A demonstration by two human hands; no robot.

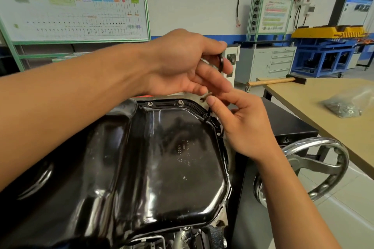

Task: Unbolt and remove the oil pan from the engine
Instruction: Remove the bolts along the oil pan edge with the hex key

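Head view. Student: Where is the oil pan, and what are the hands doing?

Instructor: The oil pan [162, 157], black and glossy, sits bottom-up on the engine and fills the centre of the frame. Two bolts [150, 103] show in its far flange, so it is judged not yet free. The left hand [182, 66] is curled round a dark tool [221, 60] above the pan's far right corner. The right hand [242, 125], fingers bent, pinches a small brown piece [208, 95] at its thumb tip, just under the left fingers. Whether that piece is a bolt cannot be told.

Student: How will the pan handle?

Instructor: It looks like pressed sheet metal, so probably stiff and moderately heavy. The gloss suggests a slippery surface, and the thin flange could bend or cut. The likely hold is one hand on each of two opposite flange edges, lifting straight up. Sealant may make it stick at first.

Student: What lies around it?

Instructor: A chrome handwheel [315, 168] stands just to the right of the pan, below the right forearm, and could crowd a grip on that side. Farther right, well apart, a table [303, 107] carries a hammer [271, 81] and a plastic bag [348, 105] of small parts. A wall chart [77, 2] and a grey cabinet [273, 62] stand behind.
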